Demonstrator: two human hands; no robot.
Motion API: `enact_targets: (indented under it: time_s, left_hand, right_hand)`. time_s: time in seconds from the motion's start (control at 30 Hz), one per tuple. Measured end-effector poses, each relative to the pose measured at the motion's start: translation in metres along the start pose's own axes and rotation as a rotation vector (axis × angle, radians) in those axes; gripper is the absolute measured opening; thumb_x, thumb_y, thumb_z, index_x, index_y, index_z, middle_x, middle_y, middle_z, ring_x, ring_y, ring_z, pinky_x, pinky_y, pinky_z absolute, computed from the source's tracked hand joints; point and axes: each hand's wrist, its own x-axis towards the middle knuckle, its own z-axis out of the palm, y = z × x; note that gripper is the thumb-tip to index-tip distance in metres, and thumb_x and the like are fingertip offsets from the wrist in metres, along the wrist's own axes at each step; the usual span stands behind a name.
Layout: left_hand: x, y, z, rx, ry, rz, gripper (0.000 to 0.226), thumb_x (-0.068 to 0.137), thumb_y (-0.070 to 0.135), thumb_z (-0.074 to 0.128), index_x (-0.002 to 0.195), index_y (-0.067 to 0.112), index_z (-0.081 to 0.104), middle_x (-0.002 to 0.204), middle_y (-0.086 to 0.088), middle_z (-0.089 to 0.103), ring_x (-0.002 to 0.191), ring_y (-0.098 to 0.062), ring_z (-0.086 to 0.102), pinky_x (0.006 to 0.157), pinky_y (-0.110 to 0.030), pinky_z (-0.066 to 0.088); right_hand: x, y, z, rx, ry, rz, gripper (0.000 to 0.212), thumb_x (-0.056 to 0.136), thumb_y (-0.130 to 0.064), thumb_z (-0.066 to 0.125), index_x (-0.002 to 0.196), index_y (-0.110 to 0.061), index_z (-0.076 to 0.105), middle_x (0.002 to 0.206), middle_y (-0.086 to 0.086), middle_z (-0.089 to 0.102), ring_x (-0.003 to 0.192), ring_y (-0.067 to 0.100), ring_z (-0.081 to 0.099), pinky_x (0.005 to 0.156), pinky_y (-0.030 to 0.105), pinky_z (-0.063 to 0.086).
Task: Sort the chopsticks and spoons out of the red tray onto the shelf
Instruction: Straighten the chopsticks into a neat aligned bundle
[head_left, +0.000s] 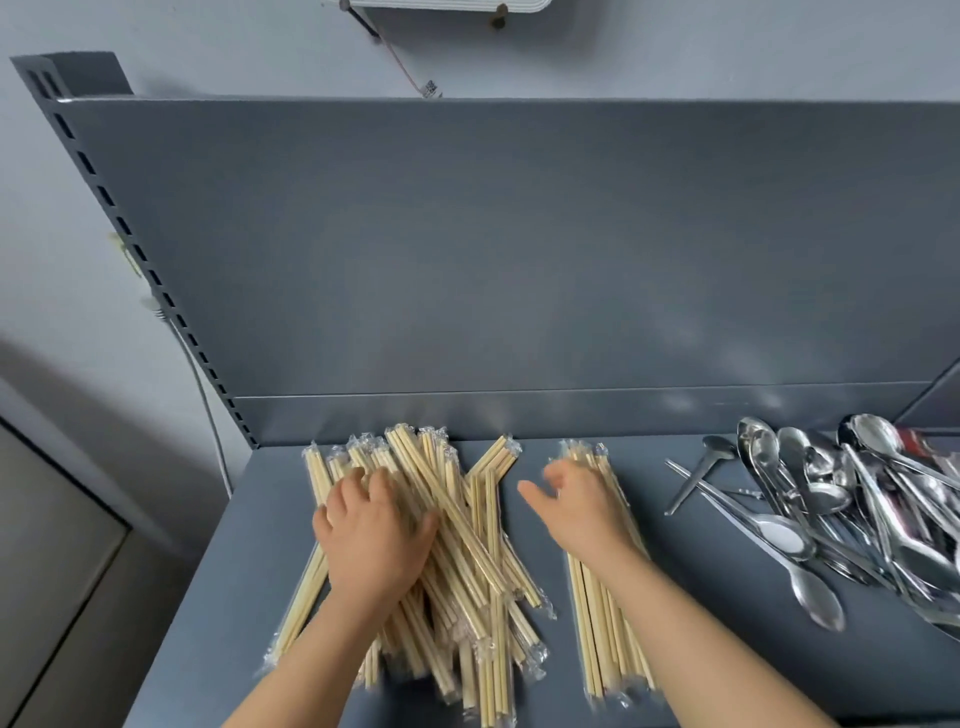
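Note:
A loose heap of wrapped wooden chopsticks (467, 561) lies on the grey shelf (701, 597). My left hand (371, 535) rests flat on the heap's left side, fingers spread. A smaller, neater bundle of wrapped chopsticks (608, 639) lies to the right, and my right hand (582, 504) hovers or rests over its far end with relaxed, straight fingers, slightly blurred. A pile of steel spoons (852, 509) lies at the right. A red edge (914, 441) shows behind the spoons at the far right; whether it is the tray I cannot tell.
The shelf's grey back panel (519, 249) rises right behind the chopsticks. A slotted upright (135, 249) runs down the left side, with a white cable (208, 405) beside it. The shelf's left edge drops off near the heap.

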Motion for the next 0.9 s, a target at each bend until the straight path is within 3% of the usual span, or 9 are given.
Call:
enact_targets:
  time_s: [0.07, 0.17, 0.27, 0.37, 0.47, 0.63, 0.73, 0.77, 0.9]
  left_hand:
    - [-0.002, -0.008, 0.000, -0.050, -0.021, -0.034, 0.079, 0.081, 0.067, 0.052, 0.137, 0.014, 0.038, 0.148, -0.009, 0.035, 0.134, -0.031, 0.034, 0.109, -0.043, 0.029]
    - [-0.002, -0.018, 0.004, -0.088, -0.032, 0.059, 0.076, 0.083, 0.063, 0.054, 0.137, 0.012, 0.040, 0.145, -0.007, 0.040, 0.132, -0.028, 0.037, 0.109, -0.039, 0.031]
    - [-0.006, -0.026, 0.005, -0.108, -0.055, 0.144, 0.085, 0.083, 0.072, 0.038, 0.143, 0.011, 0.036, 0.149, -0.006, 0.037, 0.137, -0.025, 0.034, 0.113, -0.039, 0.026]
    - [-0.007, -0.032, 0.008, -0.128, -0.059, 0.181, 0.094, 0.078, 0.075, 0.019, 0.146, 0.010, 0.032, 0.152, -0.006, 0.034, 0.140, -0.023, 0.030, 0.115, -0.038, 0.022]
    - [-0.006, -0.037, 0.010, -0.140, -0.078, 0.188, 0.077, 0.090, 0.062, 0.039, 0.148, 0.012, 0.027, 0.155, -0.004, 0.028, 0.142, -0.021, 0.025, 0.117, -0.036, 0.017]
    - [-0.005, -0.038, 0.005, -0.145, -0.081, 0.205, 0.071, 0.092, 0.054, 0.046, 0.150, 0.019, 0.023, 0.156, -0.001, 0.023, 0.144, -0.021, 0.022, 0.117, -0.038, 0.016]
    - [-0.002, -0.038, 0.003, -0.145, -0.086, 0.241, 0.064, 0.092, 0.053, 0.047, 0.147, 0.027, 0.028, 0.156, 0.000, 0.023, 0.145, -0.022, 0.018, 0.117, -0.041, 0.016]
    - [-0.001, -0.038, 0.003, -0.142, -0.082, 0.255, 0.061, 0.092, 0.053, 0.048, 0.146, 0.029, 0.031, 0.155, 0.001, 0.025, 0.145, -0.022, 0.018, 0.117, -0.042, 0.016]
    - [-0.001, -0.037, 0.004, -0.061, -0.150, 0.357, 0.063, 0.089, 0.066, 0.037, 0.145, 0.040, 0.029, 0.158, 0.004, 0.019, 0.147, -0.022, 0.010, 0.119, -0.046, 0.010]
  right_hand:
    - [-0.011, -0.017, 0.009, 0.075, -0.203, 0.006, 0.050, 0.084, -0.058, 0.059, 0.055, -0.022, 0.039, 0.052, -0.003, 0.035, 0.052, 0.019, 0.036, 0.060, 0.031, 0.032]
    - [-0.021, -0.039, 0.020, 0.023, -0.282, 0.049, 0.060, 0.072, -0.068, 0.065, 0.052, -0.021, 0.033, 0.046, -0.006, 0.027, 0.043, 0.015, 0.028, 0.052, 0.029, 0.024]
    - [-0.026, -0.056, 0.028, -0.130, -0.280, 0.055, 0.056, 0.063, -0.070, 0.071, 0.066, -0.018, 0.049, 0.058, -0.006, 0.046, 0.050, 0.012, 0.044, 0.045, 0.027, 0.029]
    - [-0.026, -0.064, 0.031, -0.106, -0.355, 0.077, 0.046, 0.069, -0.059, 0.071, 0.074, -0.018, 0.050, 0.068, -0.005, 0.049, 0.058, 0.013, 0.048, 0.048, 0.027, 0.033]
    - [-0.026, -0.068, 0.027, -0.055, -0.419, 0.115, 0.037, 0.073, -0.049, 0.069, 0.079, -0.016, 0.053, 0.072, -0.004, 0.050, 0.063, 0.014, 0.050, 0.052, 0.027, 0.036]
    - [-0.030, -0.067, 0.022, 0.057, -0.421, 0.148, 0.035, 0.081, -0.044, 0.057, 0.099, -0.014, 0.054, 0.083, -0.001, 0.056, 0.071, 0.014, 0.054, 0.062, 0.027, 0.040]
    - [-0.034, -0.065, 0.015, 0.109, -0.411, 0.149, 0.061, 0.089, -0.040, 0.051, 0.140, -0.007, 0.041, 0.120, 0.006, 0.058, 0.096, 0.014, 0.053, 0.077, 0.028, 0.041]
    - [-0.035, -0.064, 0.012, 0.115, -0.400, 0.153, 0.065, 0.091, -0.038, 0.051, 0.144, -0.005, 0.036, 0.126, 0.007, 0.055, 0.097, 0.013, 0.051, 0.079, 0.027, 0.041]
    - [-0.034, -0.054, 0.012, 0.180, -0.379, 0.202, 0.044, 0.089, -0.033, 0.055, 0.125, -0.007, 0.049, 0.101, 0.001, 0.057, 0.083, 0.011, 0.055, 0.076, 0.030, 0.048]
